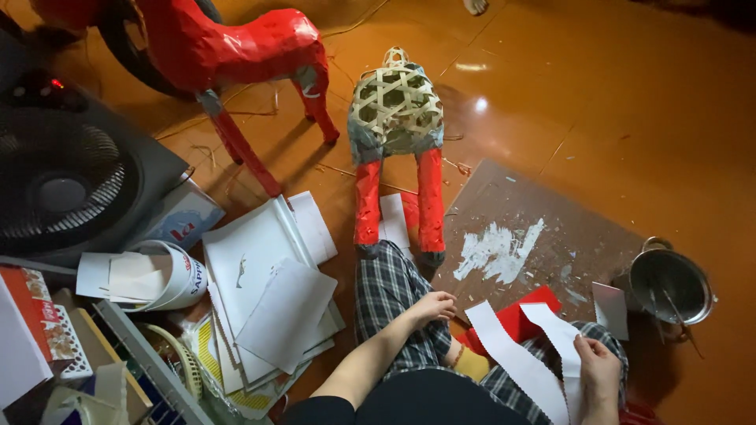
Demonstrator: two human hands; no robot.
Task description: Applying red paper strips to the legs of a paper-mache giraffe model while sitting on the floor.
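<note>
Right hand: the right hand (pixel 597 370) pinches a white paper strip (pixel 555 334) near its lower end, fingers closed on it.
Left hand: the left hand (pixel 431 307) rests on the checked trouser leg (pixel 390 287), fingers curled loosely, holding nothing.
Paper strip: it arches up from the right hand over the lap; a second white strip (pixel 512 358) lies just beside it, across the knees.
Red paper: a red sheet (pixel 520 315) lies under both strips, at the edge of the board.
Board: a brown board (pixel 543 228) smeared with white sits on the floor to the right.
Frame: a woven bamboo frame (pixel 395 102) with two red-wrapped legs stands in front of the knees — only partly covered.
Red figure: a red paper animal (pixel 236 39) stands further back on the left.
Pot: a metal pot (pixel 669 283) stands beside the board.
Papers: a pile of white sheets (pixel 272 291) lies to the left, near a fan (pixel 63 189).
</note>
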